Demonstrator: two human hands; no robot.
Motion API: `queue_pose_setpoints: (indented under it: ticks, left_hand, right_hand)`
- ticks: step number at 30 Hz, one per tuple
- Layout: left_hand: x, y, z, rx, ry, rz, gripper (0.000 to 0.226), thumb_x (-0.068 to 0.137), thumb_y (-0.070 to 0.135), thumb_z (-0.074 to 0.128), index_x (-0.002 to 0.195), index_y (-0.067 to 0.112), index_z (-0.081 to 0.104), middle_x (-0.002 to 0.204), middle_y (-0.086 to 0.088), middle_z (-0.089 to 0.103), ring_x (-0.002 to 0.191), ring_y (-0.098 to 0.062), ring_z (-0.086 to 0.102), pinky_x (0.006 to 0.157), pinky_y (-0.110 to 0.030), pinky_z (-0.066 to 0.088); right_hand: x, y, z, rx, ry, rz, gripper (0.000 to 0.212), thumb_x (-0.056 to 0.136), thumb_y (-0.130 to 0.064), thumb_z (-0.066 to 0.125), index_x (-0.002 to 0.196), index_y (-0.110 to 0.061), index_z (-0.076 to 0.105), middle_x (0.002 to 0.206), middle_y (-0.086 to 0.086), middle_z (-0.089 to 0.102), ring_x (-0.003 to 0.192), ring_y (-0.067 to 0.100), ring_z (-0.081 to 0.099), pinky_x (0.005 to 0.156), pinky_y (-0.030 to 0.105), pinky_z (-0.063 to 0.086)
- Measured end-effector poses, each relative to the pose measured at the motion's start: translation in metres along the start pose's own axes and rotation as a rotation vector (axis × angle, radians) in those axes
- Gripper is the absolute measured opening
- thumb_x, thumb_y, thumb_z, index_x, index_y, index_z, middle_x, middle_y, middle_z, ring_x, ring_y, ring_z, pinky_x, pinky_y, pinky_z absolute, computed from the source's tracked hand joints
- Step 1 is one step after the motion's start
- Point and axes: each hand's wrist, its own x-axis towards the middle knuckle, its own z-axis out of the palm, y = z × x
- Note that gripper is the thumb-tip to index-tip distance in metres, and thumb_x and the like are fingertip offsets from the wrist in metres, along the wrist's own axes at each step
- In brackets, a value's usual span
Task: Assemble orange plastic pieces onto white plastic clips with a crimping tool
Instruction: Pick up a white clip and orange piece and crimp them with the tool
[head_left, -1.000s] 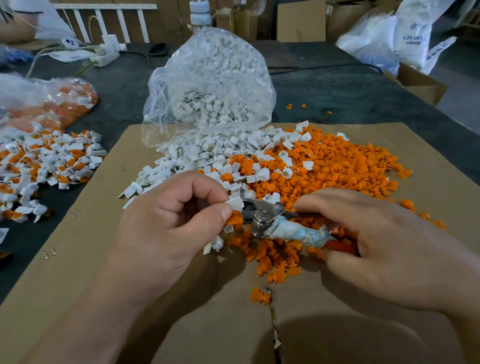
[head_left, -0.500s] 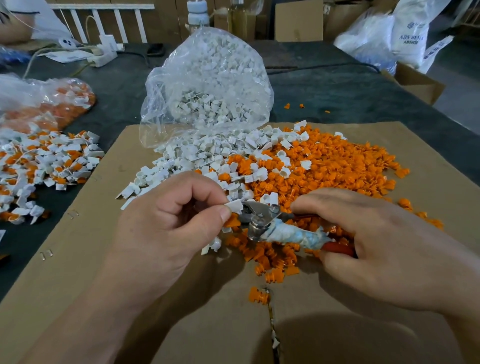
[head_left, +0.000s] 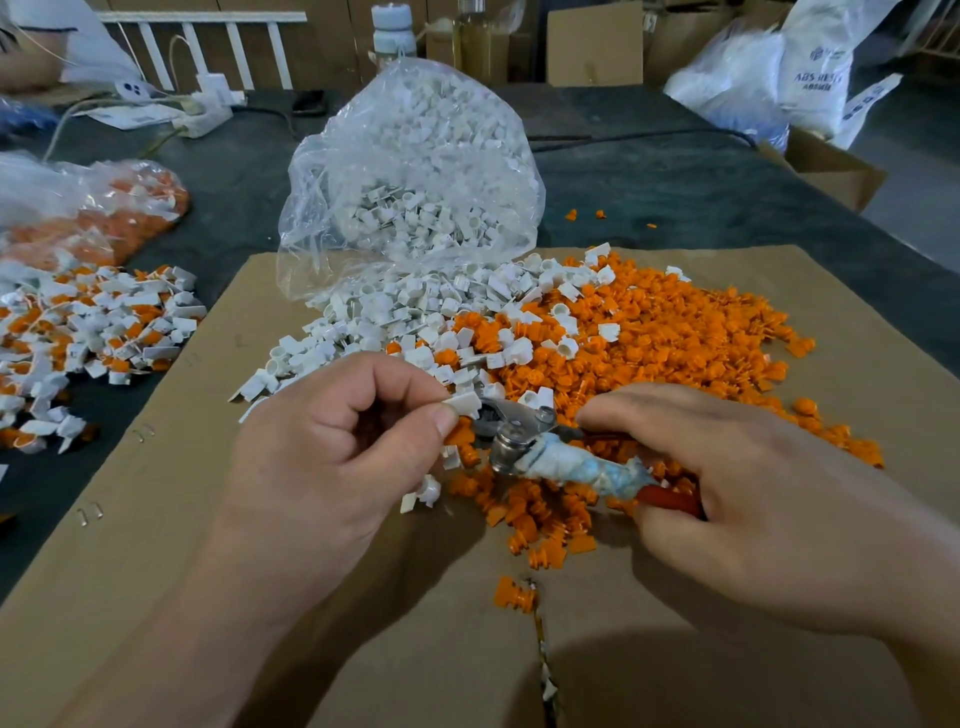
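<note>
White clip (head_left: 464, 404), pinched by left hand (head_left: 332, 462), is offered to the crimping tool (head_left: 522, 441), its handles gripped by right hand (head_left: 753, 499), evidently for pressing.

A small workshop for piecework assembly: loose orange pieces (head_left: 675, 338) and white clips (head_left: 395, 312) lie heaped in bulk on a cardboard sheet (head_left: 156, 545) over a dark desk (head_left: 675, 187). More fill clear plastic bags (head_left: 415, 156). Sacks printed "ABS" (head_left: 818, 62) and cardboard boxes (head_left: 595, 47) stand behind.
</note>
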Motion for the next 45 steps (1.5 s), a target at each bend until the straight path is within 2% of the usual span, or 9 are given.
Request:
queue_pose_setpoints:
  ticks: [6, 8, 13, 22, 28, 32, 35, 41, 45]
  left_hand:
    - [0.000, 0.007, 0.004, 0.092, 0.036, 0.015, 0.024, 0.078, 0.057, 0.073, 0.085, 0.035, 0.069, 0.071, 0.006, 0.069, 0.060, -0.016, 0.062, 0.052, -0.032, 0.052]
    - [-0.001, 0.009, 0.006, 0.088, 0.057, -0.001, 0.031, 0.068, 0.060, 0.059, 0.085, 0.036, 0.069, 0.071, 0.007, 0.069, 0.061, -0.015, 0.063, 0.052, -0.032, 0.052]
    - [-0.001, 0.006, 0.006, 0.078, 0.058, -0.027, 0.010, 0.083, 0.047, 0.074, 0.083, 0.038, 0.069, 0.068, 0.005, 0.069, 0.058, -0.014, 0.063, 0.055, -0.035, 0.055]
    - [-0.002, 0.010, 0.004, 0.185, 0.045, 0.032, 0.009, 0.077, 0.037, 0.063, 0.085, 0.036, 0.067, 0.071, 0.012, 0.068, 0.068, -0.015, 0.063, 0.055, -0.032, 0.050]
    - [-0.001, 0.011, 0.005, 0.100, 0.066, -0.014, 0.017, 0.077, 0.051, 0.078, 0.084, 0.039, 0.069, 0.067, 0.008, 0.069, 0.059, -0.013, 0.064, 0.055, -0.036, 0.054]
    - [-0.002, 0.014, 0.005, 0.121, 0.033, -0.042, 0.026, 0.067, 0.060, 0.064, 0.085, 0.041, 0.069, 0.066, 0.009, 0.069, 0.058, -0.012, 0.064, 0.054, -0.040, 0.058]
    - [-0.001, 0.015, 0.004, 0.158, 0.018, -0.012, 0.019, 0.077, 0.055, 0.077, 0.086, 0.040, 0.069, 0.068, 0.009, 0.069, 0.062, -0.016, 0.065, 0.057, -0.048, 0.057]
    - [-0.002, 0.013, 0.002, 0.283, -0.005, 0.079, 0.007, 0.078, 0.036, 0.068, 0.073, 0.030, 0.068, 0.070, 0.016, 0.067, 0.069, -0.009, 0.064, 0.054, -0.015, 0.047]
    - [-0.001, 0.011, 0.004, 0.045, 0.013, -0.038, 0.010, 0.077, 0.042, 0.072, 0.075, 0.032, 0.071, 0.062, 0.004, 0.068, 0.052, -0.009, 0.062, 0.049, -0.018, 0.050]
  right_hand:
    - [0.000, -0.002, 0.003, -0.053, 0.027, 0.020, 0.058, 0.076, -0.044, 0.042, 0.133, -0.047, 0.038, 0.124, -0.040, 0.031, 0.121, -0.019, 0.023, 0.093, -0.002, 0.020]
    - [0.000, -0.003, 0.003, -0.053, 0.024, 0.025, 0.058, 0.076, -0.042, 0.042, 0.133, -0.046, 0.038, 0.124, -0.038, 0.031, 0.120, -0.017, 0.025, 0.093, -0.002, 0.019]
    - [0.000, -0.004, 0.003, -0.041, 0.009, 0.011, 0.056, 0.075, -0.039, 0.042, 0.131, -0.046, 0.039, 0.123, -0.040, 0.031, 0.121, -0.019, 0.025, 0.093, 0.000, 0.024]
    - [-0.001, -0.005, 0.001, -0.074, 0.053, -0.015, 0.057, 0.075, -0.043, 0.038, 0.132, -0.039, 0.046, 0.128, -0.031, 0.043, 0.121, -0.010, 0.036, 0.091, 0.007, 0.030]
    - [-0.003, -0.006, 0.000, -0.100, 0.038, -0.006, 0.061, 0.077, -0.031, 0.047, 0.138, -0.037, 0.043, 0.136, -0.028, 0.039, 0.127, -0.011, 0.029, 0.096, 0.007, 0.023]
    - [-0.002, -0.005, 0.001, -0.123, 0.031, -0.011, 0.065, 0.078, -0.032, 0.044, 0.142, -0.037, 0.039, 0.141, -0.029, 0.034, 0.132, -0.012, 0.022, 0.101, 0.005, 0.018]
    - [-0.001, -0.007, -0.002, -0.048, 0.002, -0.011, 0.060, 0.077, -0.037, 0.042, 0.137, -0.043, 0.040, 0.132, -0.038, 0.035, 0.127, -0.016, 0.027, 0.100, 0.003, 0.023]
    - [-0.002, -0.009, -0.003, -0.019, 0.002, -0.018, 0.060, 0.075, -0.041, 0.041, 0.135, -0.043, 0.044, 0.131, -0.035, 0.042, 0.126, -0.014, 0.032, 0.098, 0.010, 0.029]
    - [-0.002, -0.011, -0.003, -0.022, 0.020, -0.009, 0.059, 0.075, -0.032, 0.046, 0.134, -0.040, 0.046, 0.131, -0.034, 0.043, 0.125, -0.014, 0.033, 0.097, 0.006, 0.027]
